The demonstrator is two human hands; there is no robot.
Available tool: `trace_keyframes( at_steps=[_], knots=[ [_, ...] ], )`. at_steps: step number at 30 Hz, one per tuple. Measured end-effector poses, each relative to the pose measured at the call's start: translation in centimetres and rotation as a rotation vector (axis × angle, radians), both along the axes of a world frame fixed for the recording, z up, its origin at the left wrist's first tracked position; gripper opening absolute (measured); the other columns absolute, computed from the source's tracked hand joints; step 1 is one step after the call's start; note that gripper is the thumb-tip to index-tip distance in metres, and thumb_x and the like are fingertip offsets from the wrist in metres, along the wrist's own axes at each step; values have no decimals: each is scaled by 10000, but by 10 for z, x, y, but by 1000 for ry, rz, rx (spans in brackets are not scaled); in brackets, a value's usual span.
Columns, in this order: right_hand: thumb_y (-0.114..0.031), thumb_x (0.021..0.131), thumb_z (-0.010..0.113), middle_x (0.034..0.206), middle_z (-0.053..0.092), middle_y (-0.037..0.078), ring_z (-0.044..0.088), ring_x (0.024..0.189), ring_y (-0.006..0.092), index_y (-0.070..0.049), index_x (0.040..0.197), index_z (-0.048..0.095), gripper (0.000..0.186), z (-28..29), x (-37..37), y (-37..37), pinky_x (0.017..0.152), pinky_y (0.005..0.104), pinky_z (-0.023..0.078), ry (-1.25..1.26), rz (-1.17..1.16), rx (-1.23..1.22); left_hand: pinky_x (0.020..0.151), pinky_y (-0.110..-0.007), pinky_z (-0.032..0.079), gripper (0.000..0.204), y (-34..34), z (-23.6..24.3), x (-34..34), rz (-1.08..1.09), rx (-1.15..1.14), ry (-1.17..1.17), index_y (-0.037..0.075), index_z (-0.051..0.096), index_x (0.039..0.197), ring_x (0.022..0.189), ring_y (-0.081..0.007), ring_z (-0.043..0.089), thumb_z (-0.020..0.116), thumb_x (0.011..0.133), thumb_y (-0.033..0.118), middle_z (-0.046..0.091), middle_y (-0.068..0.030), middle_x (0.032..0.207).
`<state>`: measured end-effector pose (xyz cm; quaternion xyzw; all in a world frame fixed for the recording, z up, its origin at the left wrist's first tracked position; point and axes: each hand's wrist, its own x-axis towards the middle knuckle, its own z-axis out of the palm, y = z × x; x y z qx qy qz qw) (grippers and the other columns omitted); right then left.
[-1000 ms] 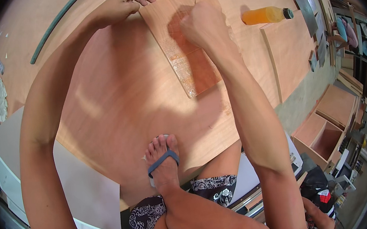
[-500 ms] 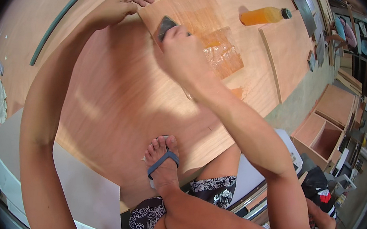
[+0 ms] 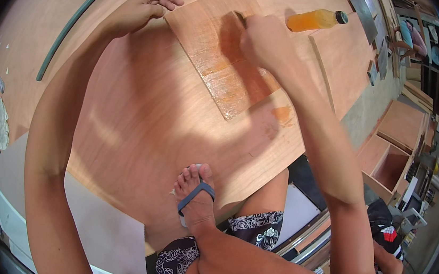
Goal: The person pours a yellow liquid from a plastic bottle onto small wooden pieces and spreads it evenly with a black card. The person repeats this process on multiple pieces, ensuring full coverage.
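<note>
Right hand (image 3: 268,40) is over the board's (image 3: 207,47) right side now; half a second ago it was near the left edge. It's clamped on a dark scraper (image 3: 240,17), only a sliver of which shows. My read: the spreading stroke is on the right part, leaving the wet, shiny lower left uncovered. Left hand (image 3: 144,8) hasn't really moved: by the board's top-left corner, fingers loosely curled and apart, nothing visible in them, can't tell if they touch. Board lies on the sheet (image 3: 131,109), bottle (image 3: 311,20) to its right, orange smear (image 3: 283,114) below its lower right.
</note>
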<state>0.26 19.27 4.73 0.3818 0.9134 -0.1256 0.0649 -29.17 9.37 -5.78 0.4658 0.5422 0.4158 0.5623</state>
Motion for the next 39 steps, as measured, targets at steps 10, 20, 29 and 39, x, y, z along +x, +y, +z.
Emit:
trace_keyframes(
  at_steps=[10,20,29,39],
  knots=[
    [-44,874,699,909,760,303,784,831,425,83,907,768,148,-30,-20,-115,722,486,645,80,13,-92,1030,-252,480,680,7,7,14,-22,-26,136,67,463,1620,1168,-101,566,471,945,-12,636,-45,1377],
    [-171,918,713,778,757,240,785,797,397,13,823,793,222,47,-48,19,733,483,639,234,0,65,932,-229,462,555,9,5,11,80,-15,37,42,510,1571,1097,-69,593,462,1020,4,696,-24,1304],
    [-102,850,736,1083,694,198,763,843,359,74,1109,691,316,-53,-55,-106,648,401,638,191,288,369,973,-359,534,650,13,35,-41,-199,209,811,122,573,1523,1303,-230,576,633,893,-26,616,-70,1476],
    [-58,927,676,1010,717,293,758,845,463,115,1099,672,244,2,-16,-6,757,521,620,-14,-139,-86,1338,-656,199,663,9,3,-33,-422,572,1226,291,557,1609,1617,-369,316,493,981,496,368,-51,1766]
  ],
)
